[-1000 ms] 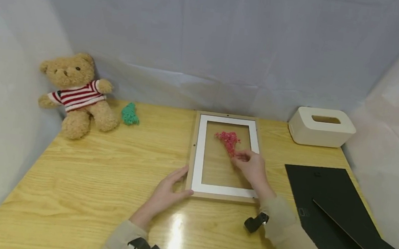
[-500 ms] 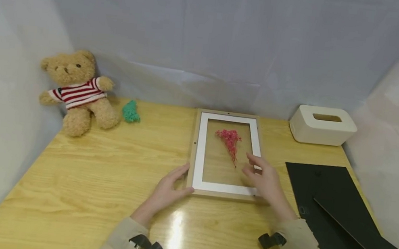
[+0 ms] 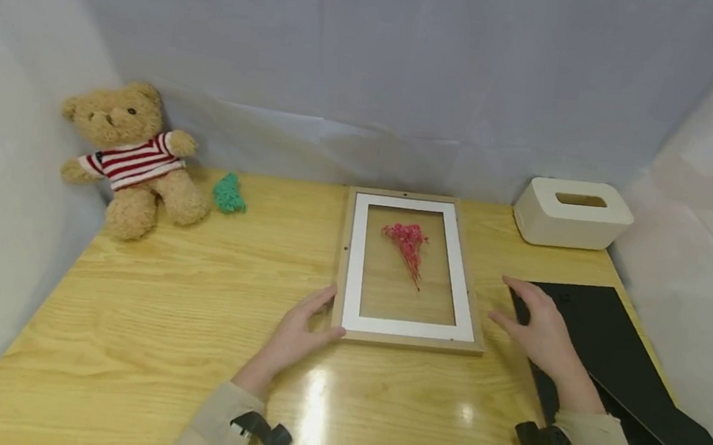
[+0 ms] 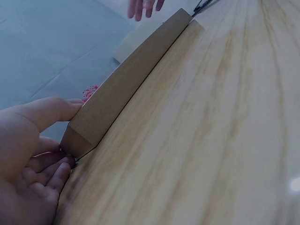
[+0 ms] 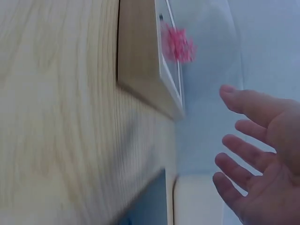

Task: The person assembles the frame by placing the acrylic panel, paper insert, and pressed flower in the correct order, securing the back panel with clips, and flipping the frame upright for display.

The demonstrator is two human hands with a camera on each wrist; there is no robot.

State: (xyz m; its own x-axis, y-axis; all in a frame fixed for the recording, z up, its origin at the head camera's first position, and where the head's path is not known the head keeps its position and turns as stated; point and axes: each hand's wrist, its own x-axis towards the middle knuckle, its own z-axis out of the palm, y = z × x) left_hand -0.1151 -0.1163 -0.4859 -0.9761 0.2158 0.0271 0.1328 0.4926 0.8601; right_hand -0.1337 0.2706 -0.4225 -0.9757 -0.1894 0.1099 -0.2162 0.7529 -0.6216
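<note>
A light wooden picture frame lies flat on the table, with a white mat inside it. On the see-through pane rests a bunch of pink dried flowers, stems toward the near side. My left hand grips the near left corner of the frame; in the left wrist view its thumb lies on the edge and curled fingers touch the side. My right hand hovers empty over the left edge of a black backing board, thumb and fingers spread apart.
The board's stand leg sticks up at an angle. A white tissue box is at the back right. At the back left sit a teddy bear in a striped shirt and a small green bunch. Pale sheets wall the table.
The right hand let go of the pink flowers, which stay on the pane, and moved right to the black board. The left hand has kept its place at the frame corner.
</note>
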